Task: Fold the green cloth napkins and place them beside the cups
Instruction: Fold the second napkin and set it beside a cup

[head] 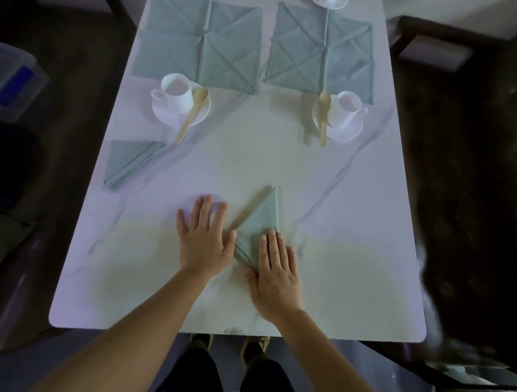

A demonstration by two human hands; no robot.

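A green napkin folded into a narrow triangle (263,216) lies near the table's front middle. My right hand (275,275) presses flat on its lower part with straight fingers. My left hand (205,237) lies flat on the table just left of it, thumb touching the napkin's left edge. Another folded green napkin (130,162) sits at the left edge, below the left white cup (179,92). A right white cup (348,107) stands on its saucer. Two unfolded green napkins (201,42) (321,53) lie flat at the back.
Each cup's saucer carries a wooden spoon (193,113) (324,117). The white marble table (335,251) has dark chairs at both sides. A plastic bin (16,81) stands on the floor at the left. Another saucer (330,2) shows at the far edge.
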